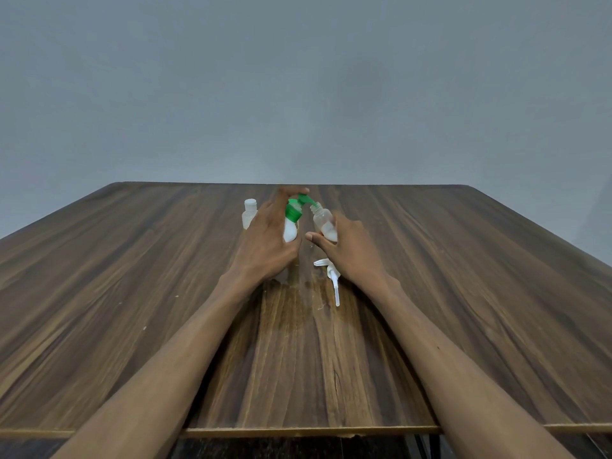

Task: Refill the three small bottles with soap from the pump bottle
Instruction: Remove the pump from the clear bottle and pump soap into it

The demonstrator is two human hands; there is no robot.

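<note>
Forearms come in low over the near edge of the wooden table (132, 293), both reaching to the middle. Closest loose item is a white spray-pump top (332, 276) lying flat just below the right wrist, with a wet-looking smear on the wood beside it.

Left hand (265, 240) is wrapped around the pump bottle (291, 226), white body with a green collar, fingers arched up over the green pump head. Right hand (351, 246) is clamped on a small clear bottle (323, 223), cap off, tilted so its long axis leans left and its open neck sits right under the green nozzle (308, 201). Looks touching or nearly, can't quite tell.

So the nozzle-to-neck lineup is the whole game: probably a press from the left hand next, and any drift sends soap onto the table.

Another small white bottle (249, 215) stands capped just left of the left hand. Third one isn't visible.
</note>
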